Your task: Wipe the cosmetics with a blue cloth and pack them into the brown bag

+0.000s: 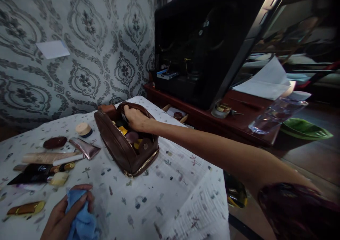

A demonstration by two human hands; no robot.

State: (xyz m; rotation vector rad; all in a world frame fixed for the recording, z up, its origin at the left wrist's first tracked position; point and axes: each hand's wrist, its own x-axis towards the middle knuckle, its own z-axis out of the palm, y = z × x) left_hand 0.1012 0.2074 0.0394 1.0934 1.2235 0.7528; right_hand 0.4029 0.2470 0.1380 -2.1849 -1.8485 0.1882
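Note:
A brown leather cosmetic bag (117,144) stands unzipped on the table with the patterned white cloth (164,197). My right hand (136,119) reaches into its top, fingers curled among the items inside; what they grip is hidden. Small round yellow and brown containers (138,142) show in the bag's mouth. At the near edge of the table, my left hand (62,215) is closed around a blue cloth (81,220).
Left of the bag lie several cosmetics: tubes (49,158), a silver tube (85,148), a round cream jar (83,129), a dark oval compact (55,142) and a gold-brown case (25,208). A dark cabinet (202,45) on a red-brown stand and a clear plastic bottle (276,114) are to the right.

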